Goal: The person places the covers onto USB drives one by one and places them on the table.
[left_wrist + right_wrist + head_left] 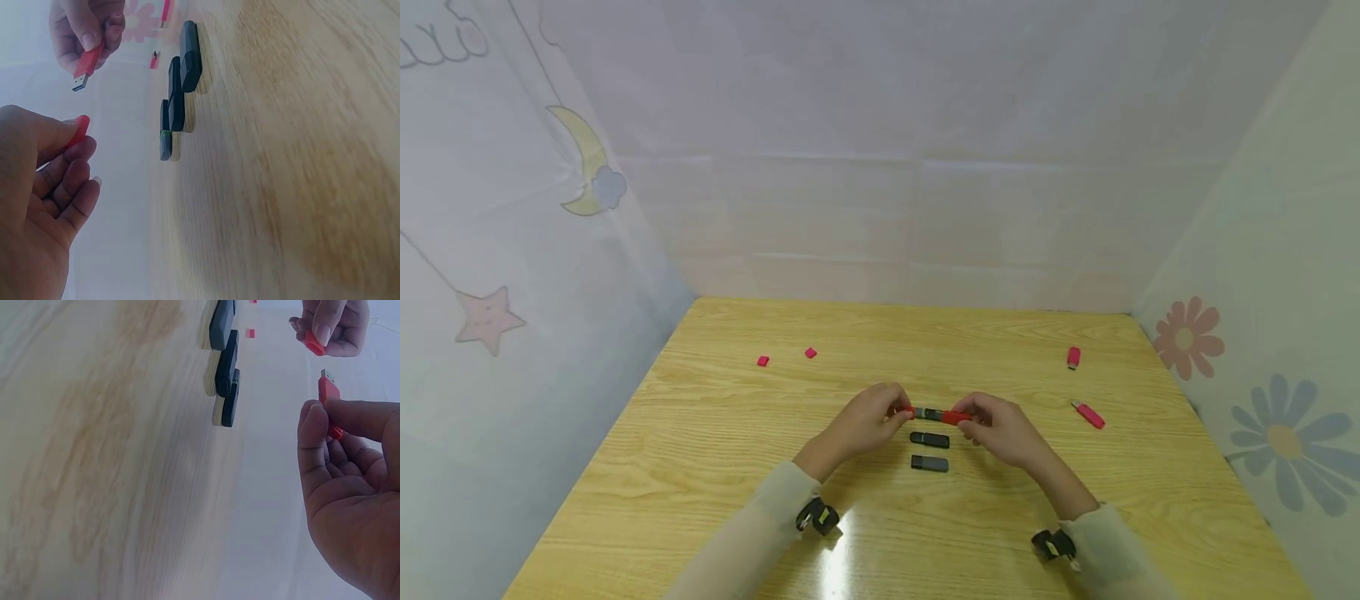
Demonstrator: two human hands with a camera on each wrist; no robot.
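One wooden table (655, 467) spreads under two pale sleeves (752, 533), which slant inward. Raised above it, the right hand (1006, 432) narrowly pinches the red USB stick (329, 389), its metal plug (80, 82) toward the left hand (862, 422). Three dark sticks (930, 440) lie in a row below. The left hand, its pinch equally narrow, holds the small red cap (79, 133), apart from the plug.

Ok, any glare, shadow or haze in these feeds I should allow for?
Head: white glare on the yellow wooden table, beside the cream left sleeve; left wrist: pale, hazy background, shadows beside the three dark, oblong USB sticks; right wrist: similarly hazy, wood grain soft, but the red, oblong USB stick in the right hand stands out.
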